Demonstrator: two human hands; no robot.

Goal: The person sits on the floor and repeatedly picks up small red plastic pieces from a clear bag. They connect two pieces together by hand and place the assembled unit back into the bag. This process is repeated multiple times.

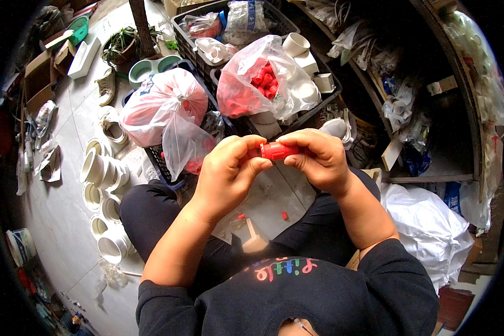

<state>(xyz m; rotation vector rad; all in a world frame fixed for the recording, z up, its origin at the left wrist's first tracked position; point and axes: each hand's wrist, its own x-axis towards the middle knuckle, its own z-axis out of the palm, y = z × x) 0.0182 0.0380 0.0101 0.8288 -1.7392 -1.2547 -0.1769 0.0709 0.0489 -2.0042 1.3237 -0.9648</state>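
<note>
Left hand [228, 171] and right hand [318, 158] both pinch one red plastic fitting [276, 150]; plastic bags [165, 112], a crate [297, 120] and white pipe fittings [103, 171] crowd the floor ahead.

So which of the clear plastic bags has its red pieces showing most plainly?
The bag sitting in the black crate, up beyond the hands. Its red pieces show through clearly; the pinkish bag to its left is tied and cloudy.

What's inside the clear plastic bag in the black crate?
The clear bag in the black crate holds many small red plastic pieces like the red piece held in both hands. Crumpled plastic hides the bag's bottom and how many there are.
</note>
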